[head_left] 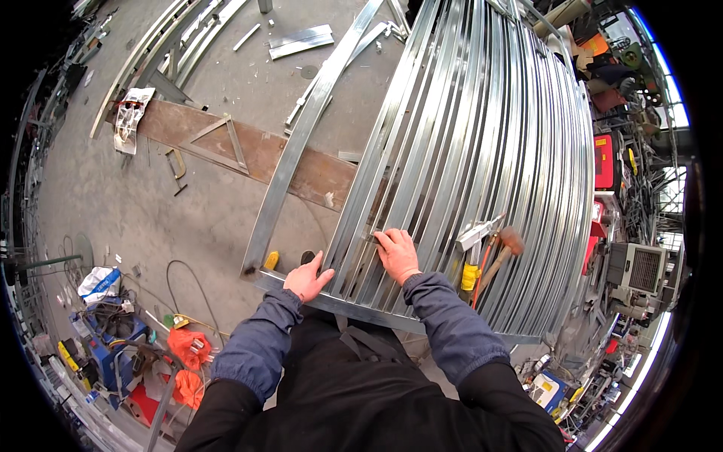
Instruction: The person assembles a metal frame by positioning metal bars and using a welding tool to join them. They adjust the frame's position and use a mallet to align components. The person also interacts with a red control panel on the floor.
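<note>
My left hand (305, 280) rests at the near cross rail (354, 307), by the left edge of a frame of long silver metal bars (437, 143). Its thumb and fingers are spread, and nothing shows in them. Further right, my right hand (398, 255) lies over the bars with its fingers bent down and close together. A small dark piece shows at its fingertips; what it is I cannot make out. One separate long metal bar (290, 169) lies to the left of the frame, running away from me.
On the bars to the right lie a mallet (512, 241), a yellow-handled tool (470, 277) and a silver metal piece (478, 233). A rusty plate (256, 151) with a triangular frame (218, 143) and a clamp (178, 169) are on the left. Cables and orange cloth (188, 348) lie lower left.
</note>
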Demonstrator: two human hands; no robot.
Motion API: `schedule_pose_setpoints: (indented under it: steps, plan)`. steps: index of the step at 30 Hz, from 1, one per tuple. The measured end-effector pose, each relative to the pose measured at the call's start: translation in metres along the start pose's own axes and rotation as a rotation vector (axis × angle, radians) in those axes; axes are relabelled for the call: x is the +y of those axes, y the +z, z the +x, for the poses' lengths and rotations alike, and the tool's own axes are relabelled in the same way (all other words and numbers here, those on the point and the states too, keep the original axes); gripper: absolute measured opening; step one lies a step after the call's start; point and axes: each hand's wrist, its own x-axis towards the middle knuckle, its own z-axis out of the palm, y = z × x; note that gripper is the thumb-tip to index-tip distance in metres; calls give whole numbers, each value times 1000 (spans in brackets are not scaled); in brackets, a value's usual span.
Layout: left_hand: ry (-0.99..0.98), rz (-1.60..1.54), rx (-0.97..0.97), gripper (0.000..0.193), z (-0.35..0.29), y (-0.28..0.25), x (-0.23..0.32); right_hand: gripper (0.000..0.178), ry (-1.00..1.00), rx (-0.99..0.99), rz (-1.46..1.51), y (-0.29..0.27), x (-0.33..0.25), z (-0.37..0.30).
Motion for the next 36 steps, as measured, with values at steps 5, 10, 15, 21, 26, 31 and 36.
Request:
schedule_pose_setpoints:
  steps: [5,10,15,21,26,31,36]
  plan:
    - [65,-291,183,79,17,14,-23,34,-5,-16,21,-1,-3,2]
    - [47,-299,101,78,26,10,-6,34,-3,-17,-7,2,-1,0]
    - [-40,-196,141,86,12,13,20,35,-16,28,2,0,-2,0]
    - [12,-163,8,91,16,7,6,33,-24,13,-25,0,-4,0]
    - [6,-174,-198,80,19,-14,-8,35,-20,-23,-31,-2,-3,1]
    - [23,-74,-139,78,9,4,-44,47,24,-49,11,-10,-6,-3]
    - [-42,115,-194,84,6,-2,-21,58,225,-53,92,-29,-9,-39]
